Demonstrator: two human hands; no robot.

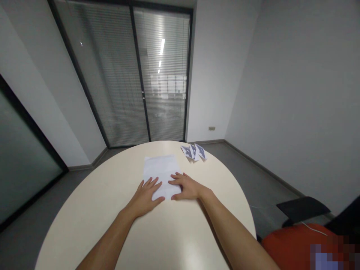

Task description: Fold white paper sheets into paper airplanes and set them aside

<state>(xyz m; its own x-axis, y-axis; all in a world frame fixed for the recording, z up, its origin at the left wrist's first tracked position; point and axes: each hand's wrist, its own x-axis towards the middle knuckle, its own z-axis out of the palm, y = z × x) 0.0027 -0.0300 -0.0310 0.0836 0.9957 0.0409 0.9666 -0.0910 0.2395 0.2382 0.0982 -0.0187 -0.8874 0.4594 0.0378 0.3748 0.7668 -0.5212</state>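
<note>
A white sheet of paper point(161, 167) lies on the pale round table point(101, 202), in front of me. On its lower left part rests my left hand point(146, 195), palm down with fingers spread. My right hand point(185, 186) lies on the lower right side of the sheet, its fingers also spread. Both thumbs point inward, with a strip of paper showing between them. Neither hand grips anything. Several folded paper pieces point(194, 152) with dark printed patches sit overlapping beyond my right hand, near the table's far edge.
To the right of the table stands a chair with a red seat point(292, 243) and a black armrest point(303, 208). A thin pale cable point(313, 228) crosses the seat. Glass doors with blinds point(165, 82) are behind the table, and a wall socket point(212, 128) is low on the wall.
</note>
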